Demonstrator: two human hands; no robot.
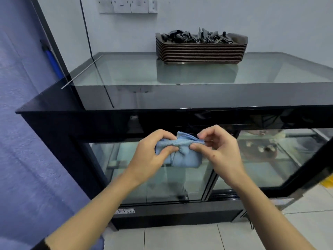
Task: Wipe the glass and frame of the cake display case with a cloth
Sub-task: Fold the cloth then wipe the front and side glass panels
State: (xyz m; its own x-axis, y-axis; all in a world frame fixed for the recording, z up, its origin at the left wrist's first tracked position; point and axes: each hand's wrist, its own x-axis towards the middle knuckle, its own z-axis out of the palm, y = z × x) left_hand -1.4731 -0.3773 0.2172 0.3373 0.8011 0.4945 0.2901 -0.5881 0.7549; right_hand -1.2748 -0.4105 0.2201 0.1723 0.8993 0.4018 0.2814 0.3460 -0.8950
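Observation:
A light blue cloth (182,152), bunched and folded, hangs in the air in front of the cake display case (111,123). My left hand (153,154) pinches its left part and my right hand (219,150) pinches its right top edge. The case has a black frame, a glass top (126,69) and glass sliding doors (158,184) facing me. The cloth is held just in front of the black upper frame band and the top of the door glass; whether it touches them I cannot tell.
A stack of brown trays (201,51) filled with black clips stands on the glass top at the back. A blue wall (23,141) runs along the left, with a blue-handled tool (53,62) leaning there. White floor tiles (180,237) lie below. Wall sockets (128,5) sit high behind.

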